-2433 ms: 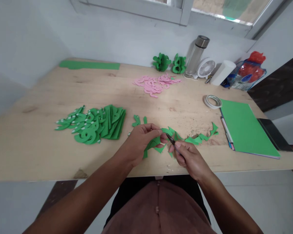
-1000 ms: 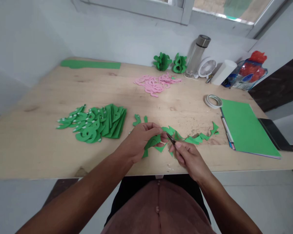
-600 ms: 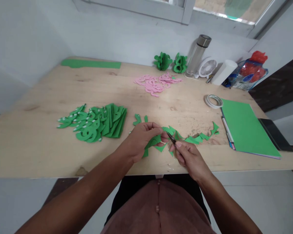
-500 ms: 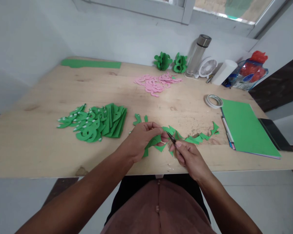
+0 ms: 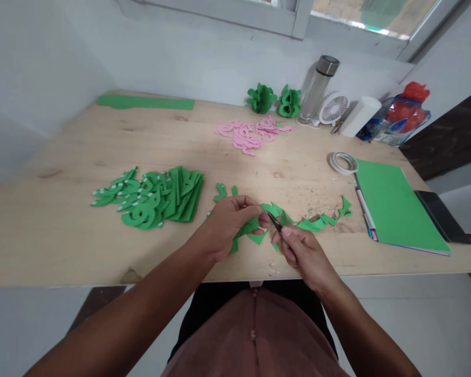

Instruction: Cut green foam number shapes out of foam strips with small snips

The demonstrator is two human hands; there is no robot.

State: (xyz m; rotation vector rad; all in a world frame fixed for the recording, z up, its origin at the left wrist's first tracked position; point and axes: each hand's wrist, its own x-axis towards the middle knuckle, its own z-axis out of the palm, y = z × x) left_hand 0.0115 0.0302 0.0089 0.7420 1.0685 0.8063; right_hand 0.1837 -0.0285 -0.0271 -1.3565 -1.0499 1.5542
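Observation:
My left hand [image 5: 235, 220] is closed, pinching a piece of green paper [image 5: 248, 228] over the front of the table. Scissors [image 5: 275, 222] with dark, narrow blades are in my right hand [image 5: 302, 250], whose fingers hide the handles. Their tips reach my left fingertips at the paper's edge. Jagged green paper scraps [image 5: 314, 224] trail off to the right, and smaller bits lie under and around both hands. To the left is a pile of green paper cutouts [image 5: 147, 199], many with small white marks, beside a stack of folded green pieces [image 5: 185, 193].
Pink paper cutouts [image 5: 247, 137] lie behind my hands. Two green paper shapes [image 5: 261, 98], a bottle [image 5: 317, 91] and a small fan [image 5: 334, 108] stand by the wall. At right are tape rolls [image 5: 344, 163], pens [image 5: 366, 212], green sheets [image 5: 400, 207] and a dark phone-like slab [image 5: 441, 215].
Almost nothing differs. Both hands, the paper and the scissors keep the same place; the blade tips have shifted only very slightly.

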